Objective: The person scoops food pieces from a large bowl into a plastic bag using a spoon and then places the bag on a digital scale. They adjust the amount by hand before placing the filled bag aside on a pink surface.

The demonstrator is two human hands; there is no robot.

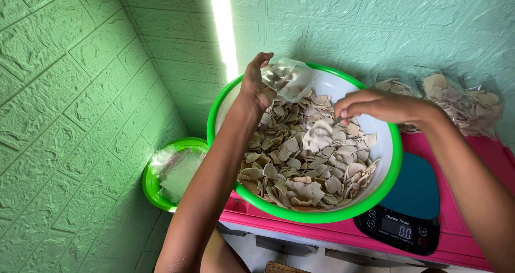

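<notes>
A big white basin with a green rim (394, 171) holds several pale, flat chips (300, 168). My left hand (255, 85) holds a clear plastic bag (289, 78) with some chips in it above the basin's far side. My right hand (370, 105) grips a spoon-like scoop (319, 134) loaded with chips, just over the pile and right of the bag.
A smaller green bowl (153, 195) at the left holds empty clear bags (177, 171). Filled bags of chips (461, 104) lie at the back right. A dark digital kitchen scale (410, 208) sits on the pink table (483, 149). Green brick-pattern walls enclose the corner.
</notes>
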